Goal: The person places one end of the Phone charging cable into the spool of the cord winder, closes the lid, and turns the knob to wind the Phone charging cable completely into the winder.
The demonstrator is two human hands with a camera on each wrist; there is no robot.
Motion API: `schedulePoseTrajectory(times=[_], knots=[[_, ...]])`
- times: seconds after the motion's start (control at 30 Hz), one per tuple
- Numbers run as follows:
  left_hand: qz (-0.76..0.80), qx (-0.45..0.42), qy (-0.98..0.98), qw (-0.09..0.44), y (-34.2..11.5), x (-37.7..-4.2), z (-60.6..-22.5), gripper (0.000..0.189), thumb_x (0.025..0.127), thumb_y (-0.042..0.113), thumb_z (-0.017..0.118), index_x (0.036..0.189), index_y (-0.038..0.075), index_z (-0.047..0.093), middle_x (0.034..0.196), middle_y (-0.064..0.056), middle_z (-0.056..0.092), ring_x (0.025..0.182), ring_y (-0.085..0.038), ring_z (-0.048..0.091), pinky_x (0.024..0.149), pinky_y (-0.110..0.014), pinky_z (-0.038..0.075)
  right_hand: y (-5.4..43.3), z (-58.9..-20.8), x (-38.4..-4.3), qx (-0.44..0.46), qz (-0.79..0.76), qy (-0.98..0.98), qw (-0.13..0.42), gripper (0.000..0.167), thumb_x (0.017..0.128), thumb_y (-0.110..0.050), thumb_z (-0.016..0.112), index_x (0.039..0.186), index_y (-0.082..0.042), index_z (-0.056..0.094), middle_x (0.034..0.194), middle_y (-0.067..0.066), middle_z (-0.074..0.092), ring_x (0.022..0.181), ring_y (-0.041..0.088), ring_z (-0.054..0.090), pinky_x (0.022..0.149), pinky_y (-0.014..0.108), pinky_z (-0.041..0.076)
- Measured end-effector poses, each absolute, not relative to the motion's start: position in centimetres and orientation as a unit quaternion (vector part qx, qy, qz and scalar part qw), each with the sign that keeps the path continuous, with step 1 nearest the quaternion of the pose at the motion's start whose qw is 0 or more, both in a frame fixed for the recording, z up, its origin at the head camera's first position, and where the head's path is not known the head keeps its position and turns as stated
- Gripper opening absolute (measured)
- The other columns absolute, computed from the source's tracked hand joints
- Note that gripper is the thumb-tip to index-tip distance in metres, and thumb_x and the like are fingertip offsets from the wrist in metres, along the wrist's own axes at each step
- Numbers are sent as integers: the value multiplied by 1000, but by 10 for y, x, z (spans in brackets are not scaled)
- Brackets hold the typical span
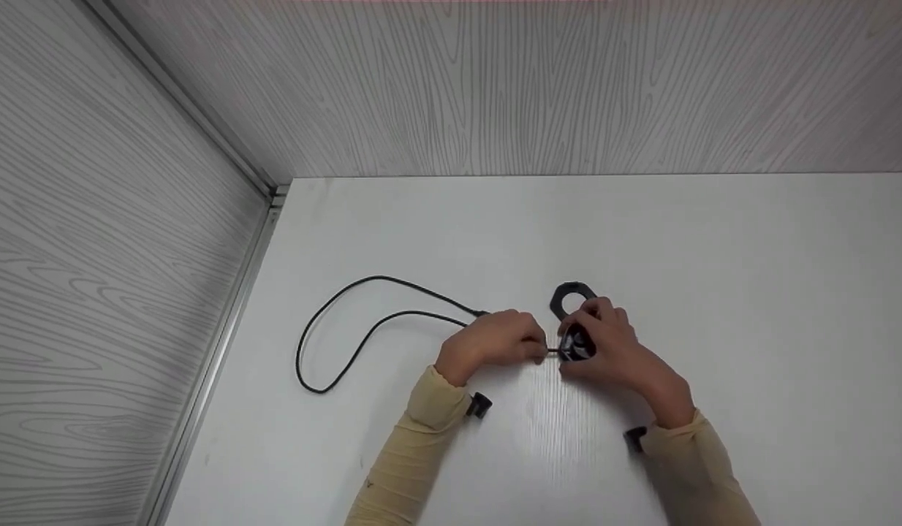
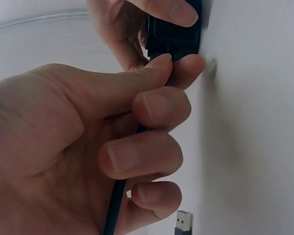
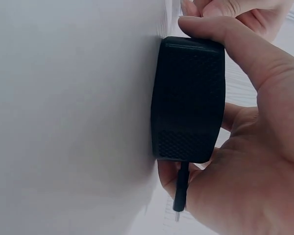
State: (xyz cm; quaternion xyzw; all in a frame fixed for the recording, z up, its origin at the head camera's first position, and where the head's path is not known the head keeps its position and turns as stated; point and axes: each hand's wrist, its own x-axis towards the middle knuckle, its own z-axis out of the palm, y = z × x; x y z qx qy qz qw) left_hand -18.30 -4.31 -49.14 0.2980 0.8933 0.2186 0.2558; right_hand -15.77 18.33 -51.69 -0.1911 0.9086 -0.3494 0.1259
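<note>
A black device [image 1: 579, 340] with a glossy face lies in the grip of my right hand [image 1: 618, 352], low over the table. In the right wrist view its side [image 3: 188, 98] shows textured patches, and a short black stem [image 3: 182, 188] with a thin metal tip sticks out of one end. My left hand [image 1: 497, 338] pinches a thin black cable [image 1: 379, 277] between thumb and forefinger, fingertips right at the device's near edge. The end of the cable there is hidden by the fingers. A black angular ring [image 1: 558, 303] shows just beyond the right fingers.
The cable loops leftward over the white table [image 1: 751, 292], and its metal USB plug [image 2: 183, 221] lies beside the left hand. Wood-grained panels stand at the back [image 1: 495, 88] and left [image 1: 93, 292]. A small black camera mount [image 1: 480, 405] sits at the left wrist.
</note>
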Motion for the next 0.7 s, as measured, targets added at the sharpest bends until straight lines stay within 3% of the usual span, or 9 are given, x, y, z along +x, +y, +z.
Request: schedulePoseTrajectory(times=[0.23, 0.37, 0.5, 0.7], knots=[[219, 290, 892, 268, -44, -185, -492, 17, 101, 19, 66, 96, 15, 82, 83, 9, 66, 76, -6, 51, 70, -23, 41, 187, -518, -155, -178, -345, 911, 137, 42, 78, -20, 83, 117, -17, 66, 139, 17, 43, 128, 45, 38, 102, 65, 41], [203, 284, 899, 264, -42, -183, -495, 18, 101, 19, 65, 95, 17, 81, 84, 10, 65, 75, -5, 50, 69, -23, 41, 188, -518, -154, -191, -346, 908, 142, 46, 80, -27, 88, 119, -17, 66, 138, 14, 43, 125, 40, 38, 100, 60, 42], [180, 279, 908, 256, -39, -182, -498, 18, 101, 20, 64, 96, 18, 80, 82, 11, 65, 74, -6, 51, 68, -24, 42, 197, -513, -156, -228, -347, 895, 161, 67, 77, -34, 95, 132, -15, 64, 141, 14, 43, 127, 39, 40, 103, 57, 44], [165, 265, 918, 243, -40, -182, -497, 17, 101, 20, 64, 100, 16, 80, 84, 9, 65, 76, -8, 50, 70, -26, 42, 219, -501, -159, -245, -355, 877, 211, 88, 77, -28, 95, 153, -13, 52, 155, 20, 38, 143, 42, 43, 111, 61, 43]])
